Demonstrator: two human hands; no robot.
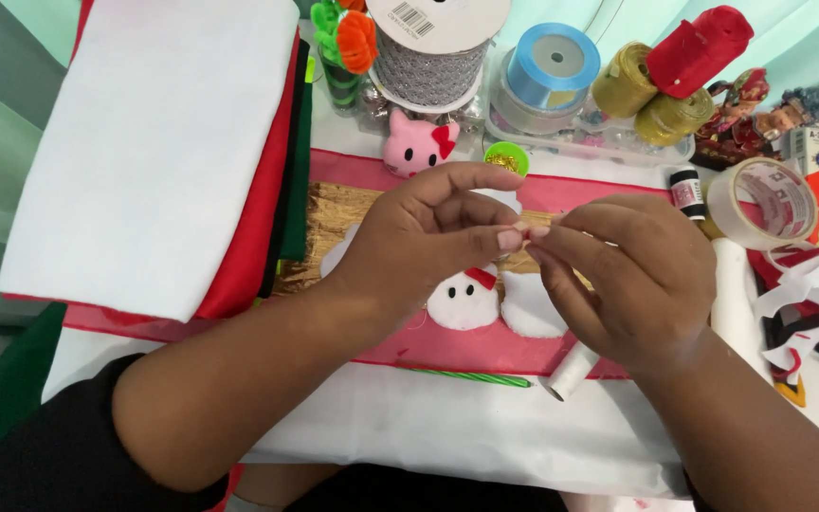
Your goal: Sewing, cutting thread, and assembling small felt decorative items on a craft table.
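Bright, even, soft light; faint shadows under the forearms. Mild glare on the blue ribbon spool (552, 59) at one o'clock. Focus sharp centrally, corners slightly stretched.

Left hand (419, 237) and right hand (618, 270) raised together over mid-bench, fingertips (514, 237) pinched and meeting on something too small to tell. Below them, on a pink felt strip (466, 351), a white felt snowman face with black eyes and a red bow (464, 301). Near the front edge, a white thread spool (571, 372) just beside a green twisted stick (476, 377). At the left edge, stacked white, red and green felt sheets (154, 142). Along the far edge, a pink plush cat head (416, 144), a blue ribbon roll (552, 62), gold ribbon rolls (646, 100). Toward the right edge, a beige tape roll (765, 201).
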